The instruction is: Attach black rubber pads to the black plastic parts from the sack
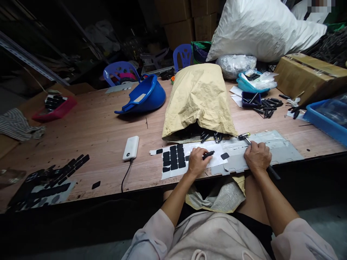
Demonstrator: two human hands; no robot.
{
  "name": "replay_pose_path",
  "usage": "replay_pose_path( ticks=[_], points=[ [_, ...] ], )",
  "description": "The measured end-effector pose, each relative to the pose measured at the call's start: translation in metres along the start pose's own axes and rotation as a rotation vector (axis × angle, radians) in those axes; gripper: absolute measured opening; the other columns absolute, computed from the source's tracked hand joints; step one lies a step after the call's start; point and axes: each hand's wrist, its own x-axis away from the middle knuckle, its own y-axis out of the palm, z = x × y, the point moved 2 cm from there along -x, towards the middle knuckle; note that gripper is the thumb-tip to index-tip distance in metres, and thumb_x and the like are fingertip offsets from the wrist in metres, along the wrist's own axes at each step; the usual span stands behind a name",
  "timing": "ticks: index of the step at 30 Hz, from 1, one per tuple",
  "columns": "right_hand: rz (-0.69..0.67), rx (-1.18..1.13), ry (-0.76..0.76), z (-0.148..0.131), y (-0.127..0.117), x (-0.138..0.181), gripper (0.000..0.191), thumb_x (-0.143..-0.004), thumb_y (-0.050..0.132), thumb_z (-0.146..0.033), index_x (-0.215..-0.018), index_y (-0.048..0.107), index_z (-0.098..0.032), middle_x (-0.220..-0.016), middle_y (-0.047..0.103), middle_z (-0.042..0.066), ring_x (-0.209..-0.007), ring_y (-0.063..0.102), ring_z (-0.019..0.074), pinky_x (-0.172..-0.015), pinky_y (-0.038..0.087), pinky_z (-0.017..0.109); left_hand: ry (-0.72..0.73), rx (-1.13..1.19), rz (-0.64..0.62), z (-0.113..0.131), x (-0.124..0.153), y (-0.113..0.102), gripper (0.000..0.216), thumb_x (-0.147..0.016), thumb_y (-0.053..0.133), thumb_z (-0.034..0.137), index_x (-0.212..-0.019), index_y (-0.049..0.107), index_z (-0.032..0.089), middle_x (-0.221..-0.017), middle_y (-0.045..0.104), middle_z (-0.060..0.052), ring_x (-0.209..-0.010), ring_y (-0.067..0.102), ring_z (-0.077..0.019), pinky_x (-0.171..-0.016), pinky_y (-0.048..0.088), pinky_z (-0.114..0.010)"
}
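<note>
My left hand (197, 161) is closed on a short black cylindrical piece (208, 155), held over a white sheet. On that sheet (191, 147) lie rows of black rounded patches (173, 157), just left of the hand. One separate black patch (225, 156) lies to the right, between my hands. My right hand (258, 157) grips a small hammer (244, 136); its head points away from me, and the dark handle comes out below the wrist. Under the hammer is a grey board (283, 150) partly covered with clear tape. Black pieces (210, 137) spill from the mouth of a yellow sack (200, 97).
A white power bank (131, 148) with a cable lies left of the sheet. Behind it rests a blue scoop-like basin (148, 95). More black strips (65, 171) are at the far left. On the right stand a cardboard box (311, 77) and a blue tray (325, 124).
</note>
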Motion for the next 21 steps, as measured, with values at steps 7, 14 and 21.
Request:
replay_pose_path(
  ticks=[7,14,21],
  points=[
    [-0.047,-0.060,0.004,0.006,0.001,-0.005,0.034,-0.102,0.053,-0.029,-0.123,0.077,-0.017,-0.105,0.063,0.016,-0.091,0.049,0.0253,-0.074,0.028,0.036,0.093,0.106,-0.102,0.006,-0.003,0.040,0.017,-0.087,0.084,0.023,-0.103,0.080,0.023,-0.100,0.071,-0.006,-0.103,0.061,-0.0256,-0.097,0.049,-0.040],
    [0.000,-0.375,0.040,0.008,-0.021,0.013,0.039,-0.106,0.044,-0.033,-0.130,0.072,-0.019,-0.109,0.066,0.014,-0.097,0.059,0.0263,-0.080,0.044,0.036,0.050,0.148,-0.095,-0.001,-0.006,0.041,0.015,-0.087,0.083,0.023,-0.102,0.081,0.022,-0.100,0.071,-0.006,-0.103,0.062,-0.0252,-0.096,0.051,-0.039],
    [-0.146,-0.774,-0.282,-0.028,-0.039,0.091,0.036,-0.111,0.042,-0.039,-0.128,0.070,-0.022,-0.109,0.074,0.011,-0.103,0.070,0.0242,-0.094,0.056,0.037,0.001,0.168,-0.115,0.002,-0.009,0.044,0.019,-0.088,0.083,0.024,-0.106,0.084,0.024,-0.101,0.071,-0.005,-0.105,0.063,-0.0247,-0.098,0.051,-0.039]
  ],
)
